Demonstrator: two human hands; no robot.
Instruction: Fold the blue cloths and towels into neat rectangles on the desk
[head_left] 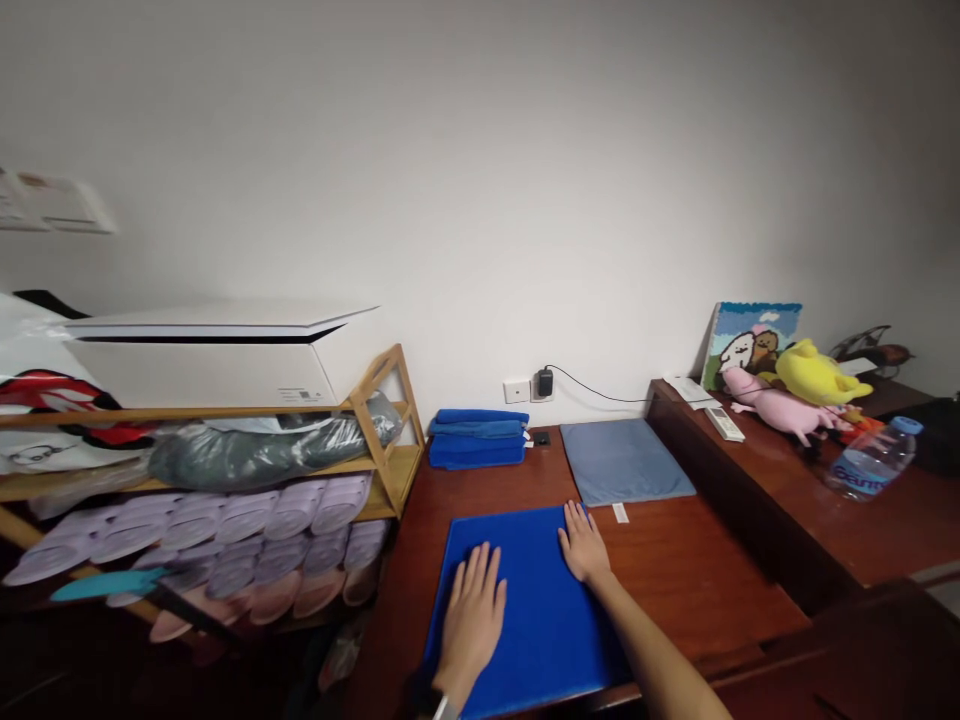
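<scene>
Hands (472, 618) on blue cloth (536, 600), bottle label (861, 474) blurred

Left: wooden rack (385, 455); white box (202, 375) on top, lilac slippers (247, 512) in rows lower down. Wall: black charger (545, 382) plugged in, cord (600, 393) trailing right. Right: picture (776, 322) upright; yellow plush (817, 373) against pink plush (776, 405); remote (724, 424) nearby; blue-capped bottle (870, 465).

Two hands (472, 615) (585, 547), two spread cloths (536, 620) (626, 462)
</scene>
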